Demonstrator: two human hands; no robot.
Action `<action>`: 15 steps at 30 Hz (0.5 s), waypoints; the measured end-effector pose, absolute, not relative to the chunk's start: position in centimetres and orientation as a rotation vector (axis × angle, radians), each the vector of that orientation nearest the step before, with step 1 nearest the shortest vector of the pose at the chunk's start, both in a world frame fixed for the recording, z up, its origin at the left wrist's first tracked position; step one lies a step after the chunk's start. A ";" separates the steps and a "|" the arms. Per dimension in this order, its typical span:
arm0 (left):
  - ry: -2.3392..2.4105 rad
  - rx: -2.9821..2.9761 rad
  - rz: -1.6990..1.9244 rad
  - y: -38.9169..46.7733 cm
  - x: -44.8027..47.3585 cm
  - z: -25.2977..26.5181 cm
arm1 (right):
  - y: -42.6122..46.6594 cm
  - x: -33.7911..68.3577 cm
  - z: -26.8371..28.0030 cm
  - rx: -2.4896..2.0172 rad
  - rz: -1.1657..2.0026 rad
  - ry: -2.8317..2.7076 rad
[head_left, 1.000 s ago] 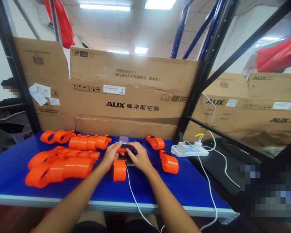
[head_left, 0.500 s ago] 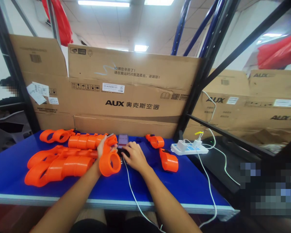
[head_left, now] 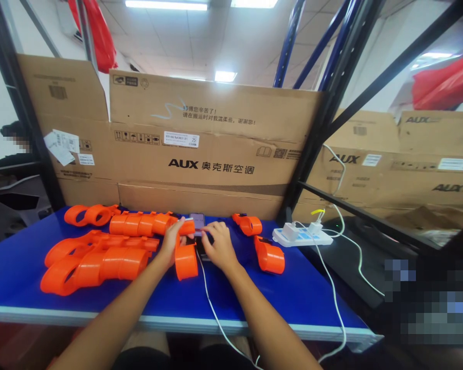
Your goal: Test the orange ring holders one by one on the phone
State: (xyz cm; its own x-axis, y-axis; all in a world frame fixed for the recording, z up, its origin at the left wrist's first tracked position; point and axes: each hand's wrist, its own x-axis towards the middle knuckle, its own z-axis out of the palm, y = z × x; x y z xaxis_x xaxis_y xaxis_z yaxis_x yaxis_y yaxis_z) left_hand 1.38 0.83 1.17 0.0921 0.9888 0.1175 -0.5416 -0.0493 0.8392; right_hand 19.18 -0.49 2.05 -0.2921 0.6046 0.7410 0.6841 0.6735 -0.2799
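Note:
My left hand (head_left: 170,247) is closed around an orange plastic piece with ring-shaped ends (head_left: 187,262), and one ring hangs below the fingers. My right hand (head_left: 220,247) is just to its right, fingers bent and thumb drawn in. Whatever lies between those fingertips is too small and hidden to name. Under and between the hands sits a small dark object (head_left: 202,250), mostly covered, near a white cable (head_left: 206,290) that runs down over the table's front edge. Just behind the hands, a phone (head_left: 197,220) with a lit screen stands or lies on the blue table (head_left: 154,303).
Several orange ringed pieces (head_left: 96,267) lie in rows on the left. Two more orange pieces (head_left: 270,257) are on the right, beside a white power strip (head_left: 303,236) with plugs and cables. A cardboard sheet (head_left: 216,190) stands behind, between black rack posts (head_left: 316,128).
The orange piece in my left hand has moved right and turned, so its ring opening no longer faces me. My right hand's fingers have drawn up and in, toward the piece.

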 end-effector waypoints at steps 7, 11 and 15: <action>0.804 1.328 1.292 0.4 2.3 0.5 | -0.1 19.6 2.3 -0.869 0.158 -1.814; 0.801 1.383 1.225 0.1 2.5 0.4 | 0.3 19.4 1.9 -0.815 0.264 -1.824; 0.809 1.378 1.233 0.2 2.5 0.5 | 0.5 19.4 1.8 -0.812 0.312 -1.789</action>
